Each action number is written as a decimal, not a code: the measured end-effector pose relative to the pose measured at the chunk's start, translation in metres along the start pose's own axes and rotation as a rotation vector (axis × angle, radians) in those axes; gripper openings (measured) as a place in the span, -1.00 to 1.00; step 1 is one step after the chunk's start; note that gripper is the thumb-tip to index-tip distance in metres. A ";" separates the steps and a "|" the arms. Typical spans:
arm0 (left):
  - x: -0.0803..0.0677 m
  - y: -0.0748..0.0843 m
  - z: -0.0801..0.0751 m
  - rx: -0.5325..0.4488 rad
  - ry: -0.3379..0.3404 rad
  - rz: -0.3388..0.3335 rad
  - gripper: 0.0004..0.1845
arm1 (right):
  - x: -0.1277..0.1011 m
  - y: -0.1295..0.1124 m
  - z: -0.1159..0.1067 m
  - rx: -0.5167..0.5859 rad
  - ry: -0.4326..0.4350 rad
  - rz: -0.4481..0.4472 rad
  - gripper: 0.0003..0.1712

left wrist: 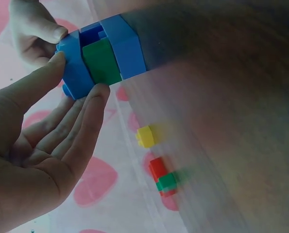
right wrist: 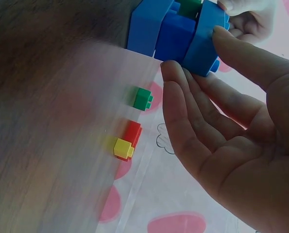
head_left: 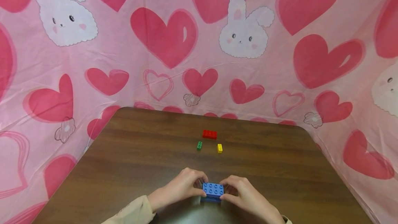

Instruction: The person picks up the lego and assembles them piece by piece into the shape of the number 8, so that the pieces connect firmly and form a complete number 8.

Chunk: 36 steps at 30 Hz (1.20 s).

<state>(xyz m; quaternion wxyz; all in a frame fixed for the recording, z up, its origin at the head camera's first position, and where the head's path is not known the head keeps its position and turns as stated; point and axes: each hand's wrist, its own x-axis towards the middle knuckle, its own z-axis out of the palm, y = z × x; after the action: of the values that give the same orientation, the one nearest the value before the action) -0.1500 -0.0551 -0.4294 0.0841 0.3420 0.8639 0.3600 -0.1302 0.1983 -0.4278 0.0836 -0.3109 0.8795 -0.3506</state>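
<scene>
blue brick stack (head_left: 212, 192) gripped by left hand (head_left: 181, 186) and right hand (head_left: 244, 194) | red brick (head_left: 209, 134), green brick (head_left: 199, 145), yellow brick (head_left: 219, 148) seen beyond on table (head_left: 130, 155)

The stacked blue rectangular plastic bricks (head_left: 212, 190) and the small red (head_left: 209, 134), green (head_left: 199, 145) and yellow (head_left: 219, 148) plastic bricks are smooth and glossy (moulded studs), on a dark brown wood-grain table (head_left: 149, 155) of satin finish, backed by thin, creased pink heart-print sheeting (head_left: 280, 72).

Stack (head_left: 212, 192) was blue, with a green brick (left wrist: 102, 62) sandwiched inside. Loose bricks mid-frame: red (head_left: 209, 134), green (head_left: 199, 145), yellow (head_left: 219, 148). Table (head_left: 140, 155) dark brown woodgrain. Backdrop cloth (head_left: 130, 44) pink with red hearts, white bunnies.
</scene>
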 end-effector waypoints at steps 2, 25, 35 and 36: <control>0.000 -0.001 0.000 -0.006 0.000 -0.002 -0.71 | 0.000 0.000 0.000 -0.006 0.006 -0.006 -0.63; -0.003 0.000 0.004 0.001 0.011 -0.018 -0.70 | -0.003 0.003 0.004 -0.009 -0.001 -0.011 -0.63; -0.002 -0.001 0.002 0.032 0.004 0.010 -0.70 | -0.003 0.002 0.001 -0.016 -0.013 0.006 -0.64; -0.002 -0.002 0.002 0.035 0.000 0.010 -0.70 | -0.003 0.002 0.001 -0.014 -0.015 0.007 -0.63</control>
<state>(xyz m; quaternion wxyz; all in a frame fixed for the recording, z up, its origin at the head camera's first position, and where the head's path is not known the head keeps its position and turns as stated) -0.1483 -0.0564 -0.4321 0.0765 0.3478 0.8683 0.3454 -0.1286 0.2007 -0.4299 0.0892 -0.3112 0.8823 -0.3416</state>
